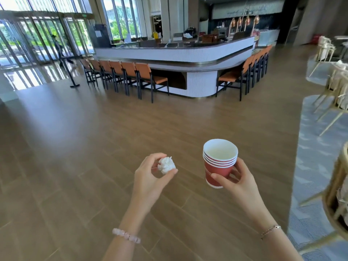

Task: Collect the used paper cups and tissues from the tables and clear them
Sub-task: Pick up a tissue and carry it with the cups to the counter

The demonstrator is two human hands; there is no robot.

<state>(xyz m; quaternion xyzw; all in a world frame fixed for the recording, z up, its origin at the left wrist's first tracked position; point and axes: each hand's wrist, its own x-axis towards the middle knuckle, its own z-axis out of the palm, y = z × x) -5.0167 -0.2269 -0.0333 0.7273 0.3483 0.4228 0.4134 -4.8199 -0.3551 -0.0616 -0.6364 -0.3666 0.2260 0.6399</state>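
Wood-plank flooring (94,147) stretches across a bright lobby toward a curved white bar counter (175,53) lined with orange-backed chairs (145,76), while tall glass walls (37,34) at the far left let in daylight and show greenery outside. Seen from a head-worn camera, a person holds both arms out over the floor. Their left hand (148,178), a pink bead bracelet (126,236) at the wrist, pinches a crumpled white tissue (166,165) between thumb and curled fingers, the wad held up at the fingertips. Their right hand (239,181), with a thin chain bracelet (270,230) on the wrist, wraps its thumb and fingers around the lower part of a stack of red paper cups (218,162), held upright and nested, the white inside of the top cup facing the camera. The tissue and the cups are near each other but apart. Pale carpet (312,166) and gold-framed chairs (335,95) edge the right side. A distant figure (58,48) walks by the glass doors.
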